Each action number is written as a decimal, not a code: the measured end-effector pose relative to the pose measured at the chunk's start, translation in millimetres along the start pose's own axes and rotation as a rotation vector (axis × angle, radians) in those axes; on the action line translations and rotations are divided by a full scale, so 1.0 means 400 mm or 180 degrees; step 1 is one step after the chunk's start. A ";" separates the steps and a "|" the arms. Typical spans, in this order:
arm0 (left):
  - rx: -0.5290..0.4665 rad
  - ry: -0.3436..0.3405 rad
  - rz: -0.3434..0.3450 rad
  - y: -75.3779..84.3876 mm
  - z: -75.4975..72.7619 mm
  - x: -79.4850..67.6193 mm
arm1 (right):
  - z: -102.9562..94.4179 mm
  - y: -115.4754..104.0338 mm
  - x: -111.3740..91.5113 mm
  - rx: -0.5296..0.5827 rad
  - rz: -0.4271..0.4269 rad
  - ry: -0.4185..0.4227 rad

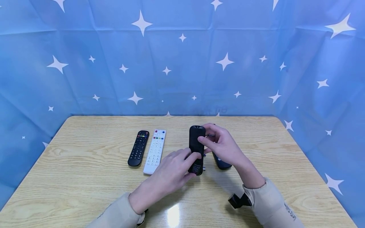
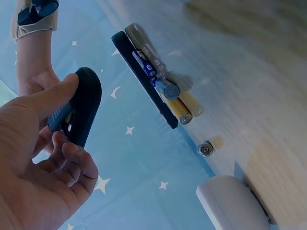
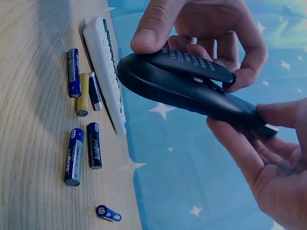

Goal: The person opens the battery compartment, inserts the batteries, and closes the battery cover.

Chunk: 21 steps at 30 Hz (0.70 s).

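Left hand (image 1: pixel 175 166), fingers curled, grips the near end of a black remote (image 1: pixel 195 144), one fingertip at the raised edge of its battery cover (image 3: pixel 187 64); right hand (image 1: pixel 220 142) pinches the far end between thumb and fingers. Remote's held between both hands, back toward the wearer, loose batteries (image 3: pixel 73 158) on the table (image 1: pixel 85 177) below them. White remote (image 1: pixel 155 152) and second remote (image 1: pixel 138 148) lie left of left hand, dark remote (image 1: pixel 222 163) partly hidden beneath right.

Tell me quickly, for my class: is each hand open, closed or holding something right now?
Left hand: closed, holding the cover of the remote.
Right hand: closed, holding the remote's far end.
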<state>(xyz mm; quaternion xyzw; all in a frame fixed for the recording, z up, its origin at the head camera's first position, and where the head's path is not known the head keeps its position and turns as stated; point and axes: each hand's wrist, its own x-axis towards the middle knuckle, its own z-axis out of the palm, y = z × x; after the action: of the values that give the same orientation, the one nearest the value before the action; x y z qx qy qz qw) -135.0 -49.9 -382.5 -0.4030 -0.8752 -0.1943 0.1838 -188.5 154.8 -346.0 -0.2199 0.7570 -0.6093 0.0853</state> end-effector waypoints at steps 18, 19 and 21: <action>0.0052 0.0000 -0.0063 0.003 0.005 0.001 | 0.001 0.003 0.002 -0.0036 0.0041 0.0030; 0.0042 0.0002 -0.0068 0.003 0.004 0.001 | 0.001 0.003 0.002 -0.0039 0.0047 0.0033; 0.0043 0.0009 -0.0074 0.004 0.004 0.002 | 0.001 0.003 0.003 -0.0042 0.0058 0.0037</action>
<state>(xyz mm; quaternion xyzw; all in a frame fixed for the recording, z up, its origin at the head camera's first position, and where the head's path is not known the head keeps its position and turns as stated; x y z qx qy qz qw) -134.5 -47.7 -383.5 -0.3912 -0.8809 -0.1911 0.1855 -189.5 154.1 -347.1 -0.2100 0.7635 -0.6047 0.0851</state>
